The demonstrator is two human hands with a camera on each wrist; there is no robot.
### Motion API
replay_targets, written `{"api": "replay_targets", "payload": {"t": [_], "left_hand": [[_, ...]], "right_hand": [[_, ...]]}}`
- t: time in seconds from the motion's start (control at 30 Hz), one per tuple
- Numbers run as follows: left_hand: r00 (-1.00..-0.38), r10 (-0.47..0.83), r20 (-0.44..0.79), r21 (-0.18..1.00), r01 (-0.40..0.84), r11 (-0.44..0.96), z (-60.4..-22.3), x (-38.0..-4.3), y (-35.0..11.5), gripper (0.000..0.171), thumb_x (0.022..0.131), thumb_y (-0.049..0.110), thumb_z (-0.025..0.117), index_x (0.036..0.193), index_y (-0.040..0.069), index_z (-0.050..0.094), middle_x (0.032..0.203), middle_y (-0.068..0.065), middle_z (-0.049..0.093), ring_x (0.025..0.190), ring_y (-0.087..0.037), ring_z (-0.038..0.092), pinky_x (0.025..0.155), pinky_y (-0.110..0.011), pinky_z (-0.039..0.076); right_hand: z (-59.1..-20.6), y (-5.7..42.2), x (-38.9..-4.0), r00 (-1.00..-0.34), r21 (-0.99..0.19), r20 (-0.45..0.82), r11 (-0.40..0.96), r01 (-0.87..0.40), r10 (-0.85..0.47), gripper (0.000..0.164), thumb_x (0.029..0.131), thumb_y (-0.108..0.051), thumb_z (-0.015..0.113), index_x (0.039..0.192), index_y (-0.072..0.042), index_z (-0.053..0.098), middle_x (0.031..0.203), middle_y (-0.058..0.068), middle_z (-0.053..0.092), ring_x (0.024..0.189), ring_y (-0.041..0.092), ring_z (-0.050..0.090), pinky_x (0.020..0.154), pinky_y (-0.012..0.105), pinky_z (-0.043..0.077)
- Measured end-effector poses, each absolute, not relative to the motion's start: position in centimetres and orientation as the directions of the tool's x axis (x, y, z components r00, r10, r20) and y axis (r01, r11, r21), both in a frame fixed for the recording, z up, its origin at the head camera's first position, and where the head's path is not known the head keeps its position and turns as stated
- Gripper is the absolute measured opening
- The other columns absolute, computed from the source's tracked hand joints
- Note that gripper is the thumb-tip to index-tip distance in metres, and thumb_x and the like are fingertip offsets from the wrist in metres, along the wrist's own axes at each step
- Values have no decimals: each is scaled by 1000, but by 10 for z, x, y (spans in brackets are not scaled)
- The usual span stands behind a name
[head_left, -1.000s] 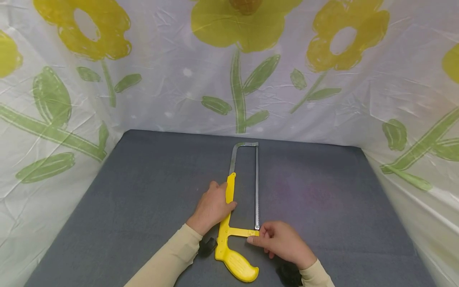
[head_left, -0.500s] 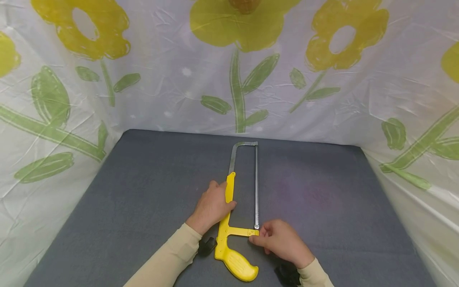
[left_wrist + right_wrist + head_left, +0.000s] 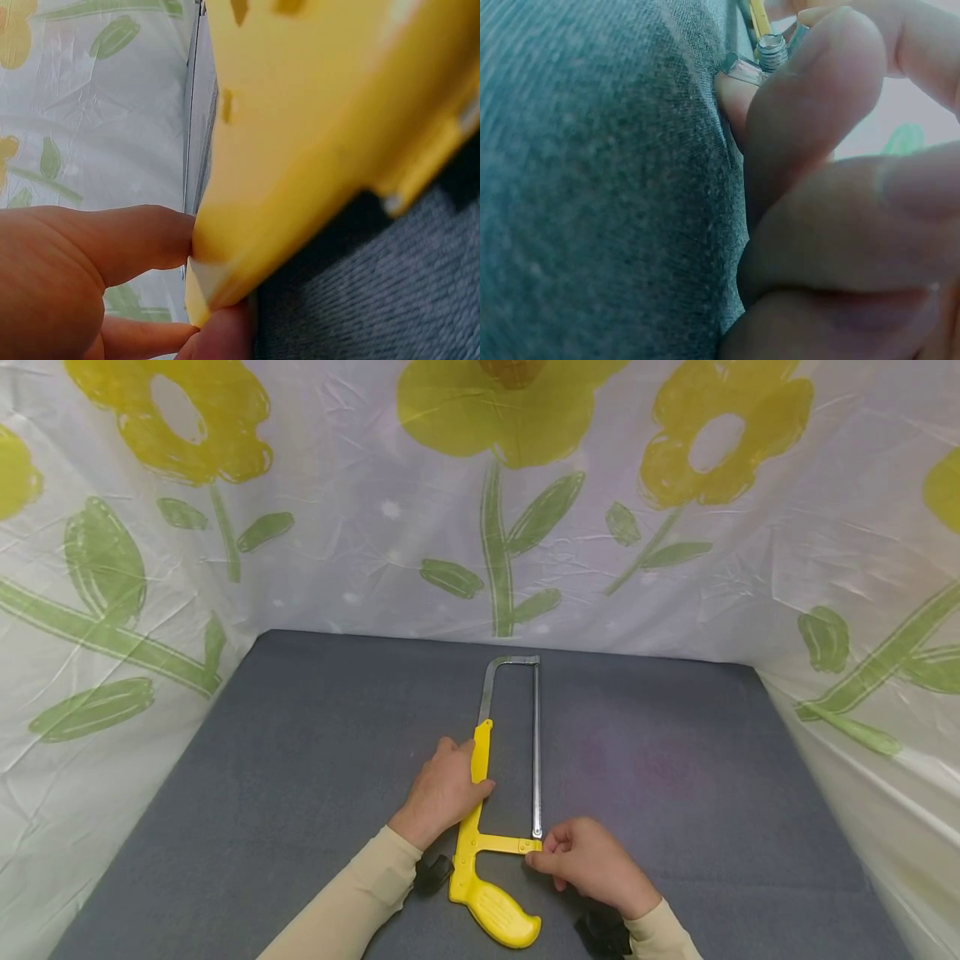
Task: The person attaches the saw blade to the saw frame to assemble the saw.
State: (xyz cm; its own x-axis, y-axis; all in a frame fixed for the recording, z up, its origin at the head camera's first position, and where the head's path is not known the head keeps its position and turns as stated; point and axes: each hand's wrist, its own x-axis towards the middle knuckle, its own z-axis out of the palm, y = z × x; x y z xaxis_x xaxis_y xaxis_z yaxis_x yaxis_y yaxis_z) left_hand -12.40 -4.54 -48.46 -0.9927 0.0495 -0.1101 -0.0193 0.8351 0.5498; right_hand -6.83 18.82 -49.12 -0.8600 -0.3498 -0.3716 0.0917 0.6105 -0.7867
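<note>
A hacksaw with a yellow handle (image 3: 504,920) and a grey metal front bow (image 3: 487,693) lies on the dark table, its handle toward me. Its blade (image 3: 537,752) runs along the right side, spanning from the far end of the bow to the yellow arm (image 3: 504,844). My left hand (image 3: 444,793) grips the yellow spine, thumb on the inner side. At the near end of the blade, the thumb and fingers of my right hand (image 3: 596,867) pinch a metal wing nut (image 3: 741,67). A threaded screw end (image 3: 772,52) sticks out of it in the right wrist view.
The table has a dark grey cloth top (image 3: 337,710). A white curtain (image 3: 337,527) printed with yellow flowers stands around its back and sides. Dark wrist gear (image 3: 433,875) shows beside the left sleeve.
The right thumb has slid slightly to the right along the end of the yellow arm, fingers still at the wing nut. The left hand and hacksaw stay in place.
</note>
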Motion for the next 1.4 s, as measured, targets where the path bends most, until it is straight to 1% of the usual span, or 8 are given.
{"api": "replay_targets", "payload": {"t": [0.17,0.43,0.5,0.67,0.73,1.0,1.17,1.4], "left_hand": [[-993,48,-107,553,-19,833,-485,-124,-45,77,93,26,86,156,-4,53,125,-23,58,81,-21,62,71,-35,60],[-993,42,-113,552,-28,834,-485,-124,-44,78,93,27,85,157,-3,53,126,-23,58,81,-21,61,71,-34,60],[-993,43,-111,553,-26,833,-485,-124,-44,78,93,26,85,157,-3,53,126,-23,58,80,-21,61,70,-34,60],[-993,43,-112,550,-25,835,-486,-124,-44,78,93,27,85,157,-3,53,126,-23,58,80,-21,61,70,-34,60],[-993,42,-112,548,-27,836,-486,-124,-44,77,93,27,85,157,-3,53,126,-23,58,81,-21,62,71,-35,60],[-992,40,-122,557,-35,830,-485,-124,-45,77,93,26,85,157,-3,52,125,-21,57,81,-21,61,73,-34,61],[-992,39,-123,562,-37,826,-485,-124,-45,78,93,25,85,158,-3,51,126,-22,57,82,-21,62,72,-34,60],[-992,35,-124,555,-40,831,-486,-124,-44,78,93,25,85,158,-2,52,126,-22,57,81,-21,61,71,-34,60]], "right_hand": [[-493,191,-69,-846,-809,-369,581,89,-386,28,92,-33,82,75,-13,71,58,-4,61,46,10,45,46,27,38],[-493,192,-69,-838,-829,-353,554,75,-416,28,93,-29,81,76,-12,68,60,-2,62,47,11,46,47,27,39],[-494,192,-69,-840,-822,-350,566,63,-415,29,94,-31,80,76,-13,68,61,-3,62,47,11,47,47,27,40],[-494,192,-69,-850,-792,-351,609,45,-393,37,92,-46,83,76,-17,68,58,-7,58,47,11,47,47,28,40],[-494,192,-69,-854,-788,-347,614,42,-387,38,91,-48,84,76,-18,68,58,-8,57,47,11,47,47,28,40],[-494,192,-68,-864,-790,-313,613,8,-393,32,93,-39,83,76,-18,66,59,-8,57,48,10,49,47,28,42],[-494,193,-68,-856,-799,-308,602,-4,-415,31,94,-35,81,75,-16,66,61,-7,58,48,9,49,46,28,42],[-495,195,-69,-840,-806,-308,592,-20,-447,26,96,-31,79,78,-17,67,63,-7,60,49,9,49,47,27,43]]}}
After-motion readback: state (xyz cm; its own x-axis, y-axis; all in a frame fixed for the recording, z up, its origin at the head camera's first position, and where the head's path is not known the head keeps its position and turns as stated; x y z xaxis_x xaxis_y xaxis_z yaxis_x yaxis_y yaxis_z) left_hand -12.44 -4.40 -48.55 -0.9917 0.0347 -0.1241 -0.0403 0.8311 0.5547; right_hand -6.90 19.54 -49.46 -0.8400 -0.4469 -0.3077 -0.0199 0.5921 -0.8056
